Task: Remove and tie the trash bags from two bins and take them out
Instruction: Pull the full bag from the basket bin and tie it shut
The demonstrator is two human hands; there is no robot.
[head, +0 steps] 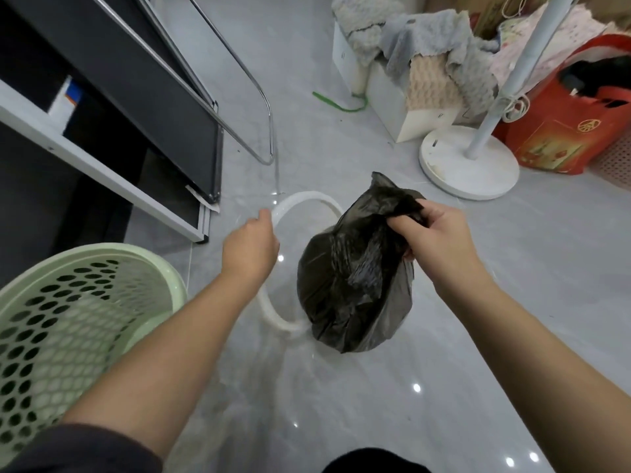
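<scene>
Head view: black trash bag (355, 288) sits at centre frame, full and rounded, its gathered neck bunched inside the right hand (440, 237) — fingers curled tight around the twisted plastic, a loose tail of it sticking up toward 11 o'clock of the fist. The bag's body lies at 7 o'clock from that hand; whether it rests on the grey floor (512, 302) or hangs clear, I cannot tell. Right forearm runs in from 5 o'clock, wrist bent, knuckles up. Left hand (251, 249), at 9 o'clock of the bag and apart from it, has its fingers closed on the white rim of a clear bin (300, 199), back of hand toward the camera, forearm coming in from 7 o'clock. Green perforated basket (68, 322) at lower left; white round stand base (467, 165) at 1 o'clock of the bag.
</scene>
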